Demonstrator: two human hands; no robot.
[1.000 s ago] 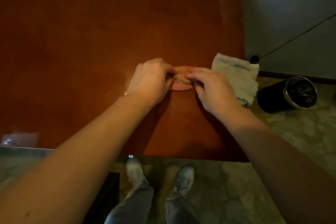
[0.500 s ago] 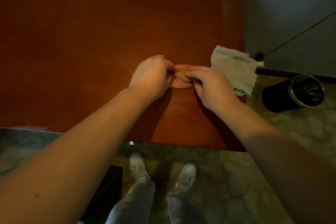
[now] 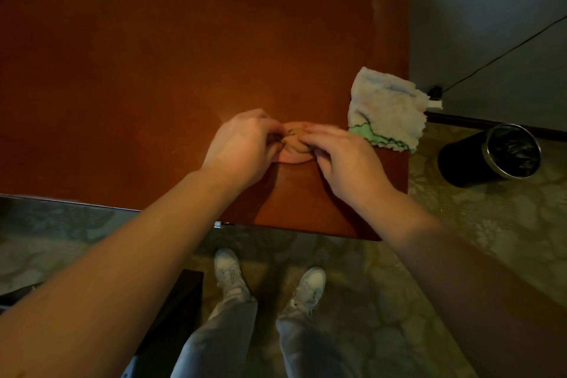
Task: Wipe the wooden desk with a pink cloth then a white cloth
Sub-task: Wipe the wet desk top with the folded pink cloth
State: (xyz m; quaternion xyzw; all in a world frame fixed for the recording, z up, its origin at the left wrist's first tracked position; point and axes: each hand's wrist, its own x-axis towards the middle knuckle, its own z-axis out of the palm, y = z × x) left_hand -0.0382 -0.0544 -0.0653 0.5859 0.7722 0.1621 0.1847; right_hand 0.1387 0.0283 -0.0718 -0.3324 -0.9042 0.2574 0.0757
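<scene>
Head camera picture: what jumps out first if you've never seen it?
The left hand and right hand meet on the wooden desk, both pinching a bunched pink cloth. Just right of them a white cloth overhangs the desk's edge, near a black bin on the floor.

1. Two hands — left hand [image 3: 245, 146], right hand [image 3: 348, 158].
2. Two cloths — one pink cloth [image 3: 293, 154], one white cloth [image 3: 387, 106].
3. One wooden desk [image 3: 153, 70].
4. One black bin [image 3: 460, 164].
5. Two white shoes, left shoe [image 3: 228, 273] and right shoe [image 3: 310, 288].
6. One cable [image 3: 506, 52].
</scene>
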